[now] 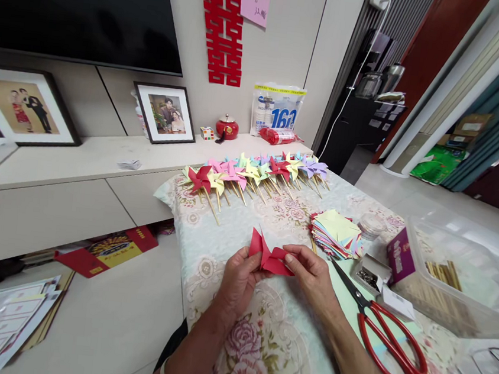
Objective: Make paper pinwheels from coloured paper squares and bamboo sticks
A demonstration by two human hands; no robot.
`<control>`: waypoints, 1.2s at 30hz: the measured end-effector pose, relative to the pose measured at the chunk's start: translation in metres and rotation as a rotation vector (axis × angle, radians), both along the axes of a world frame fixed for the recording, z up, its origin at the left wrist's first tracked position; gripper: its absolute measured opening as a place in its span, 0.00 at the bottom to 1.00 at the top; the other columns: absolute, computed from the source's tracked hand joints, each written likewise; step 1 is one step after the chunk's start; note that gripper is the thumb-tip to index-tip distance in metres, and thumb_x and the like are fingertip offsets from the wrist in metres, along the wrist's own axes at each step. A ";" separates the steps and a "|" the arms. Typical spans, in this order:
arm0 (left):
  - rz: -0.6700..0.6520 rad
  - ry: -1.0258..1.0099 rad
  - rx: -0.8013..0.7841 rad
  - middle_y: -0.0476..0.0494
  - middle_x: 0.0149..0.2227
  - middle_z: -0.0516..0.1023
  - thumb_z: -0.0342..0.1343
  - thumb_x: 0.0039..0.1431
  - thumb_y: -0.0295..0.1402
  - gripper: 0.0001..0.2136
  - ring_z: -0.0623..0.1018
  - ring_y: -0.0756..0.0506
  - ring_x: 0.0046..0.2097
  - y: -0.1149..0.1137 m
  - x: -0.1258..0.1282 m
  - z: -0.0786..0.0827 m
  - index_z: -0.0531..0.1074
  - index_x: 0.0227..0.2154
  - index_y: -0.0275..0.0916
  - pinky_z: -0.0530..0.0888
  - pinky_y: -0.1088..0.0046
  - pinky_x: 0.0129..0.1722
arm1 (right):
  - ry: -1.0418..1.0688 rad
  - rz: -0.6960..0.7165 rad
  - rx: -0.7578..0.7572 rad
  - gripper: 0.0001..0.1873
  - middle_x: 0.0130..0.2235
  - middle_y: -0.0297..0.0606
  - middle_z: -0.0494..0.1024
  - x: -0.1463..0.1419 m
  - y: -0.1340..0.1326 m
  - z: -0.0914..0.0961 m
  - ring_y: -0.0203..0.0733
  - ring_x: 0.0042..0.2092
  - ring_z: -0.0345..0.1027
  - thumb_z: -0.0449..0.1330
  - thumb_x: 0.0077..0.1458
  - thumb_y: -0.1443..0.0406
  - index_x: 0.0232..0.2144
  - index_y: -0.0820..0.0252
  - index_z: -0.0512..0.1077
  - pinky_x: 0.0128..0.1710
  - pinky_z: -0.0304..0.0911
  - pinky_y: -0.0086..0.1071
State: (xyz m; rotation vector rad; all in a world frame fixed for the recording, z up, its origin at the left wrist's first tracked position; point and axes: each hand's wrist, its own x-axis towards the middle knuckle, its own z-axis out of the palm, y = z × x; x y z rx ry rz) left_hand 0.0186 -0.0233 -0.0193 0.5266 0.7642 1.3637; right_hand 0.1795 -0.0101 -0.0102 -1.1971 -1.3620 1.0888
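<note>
A red paper pinwheel (269, 258), partly folded, is held between both hands above the flowered tablecloth. My left hand (243, 272) pinches it near its middle, with the thumb over the paper. My right hand (307, 269) grips a blade on the right side between thumb and fingers. To the right lies a stack of coloured paper squares (336, 232). Scissors with red handles (393, 345) rest near my right forearm, next to a small open box of metal fasteners (370, 276). No stick shows in the paper I hold.
Several finished pinwheels on sticks (250, 175) lie along the table's far side. A clear plastic bin (449, 279) with wooden sticks stands at the right, near a round clear container (372, 225). A white cabinet (95, 165) with framed photos runs along the wall.
</note>
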 end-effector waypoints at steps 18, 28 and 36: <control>-0.051 -0.018 -0.012 0.40 0.33 0.83 0.72 0.42 0.37 0.17 0.82 0.41 0.35 -0.003 0.003 0.002 0.79 0.35 0.34 0.76 0.65 0.40 | 0.179 0.016 -0.090 0.17 0.26 0.35 0.79 0.001 0.002 -0.003 0.40 0.27 0.66 0.72 0.44 0.50 0.27 0.56 0.80 0.30 0.58 0.34; -0.044 -0.053 -0.037 0.41 0.33 0.84 0.74 0.41 0.37 0.18 0.83 0.40 0.36 -0.004 0.004 0.002 0.80 0.36 0.37 0.77 0.65 0.38 | 0.246 0.040 -0.140 0.17 0.23 0.32 0.77 -0.002 0.001 0.006 0.36 0.24 0.64 0.75 0.40 0.52 0.25 0.57 0.80 0.26 0.57 0.31; -0.020 -0.074 -0.057 0.36 0.37 0.85 0.74 0.40 0.33 0.22 0.83 0.36 0.42 -0.004 0.006 0.003 0.79 0.40 0.33 0.77 0.59 0.47 | 0.242 0.101 -0.168 0.17 0.25 0.33 0.79 0.003 0.001 0.004 0.35 0.26 0.66 0.74 0.42 0.53 0.28 0.58 0.80 0.28 0.58 0.30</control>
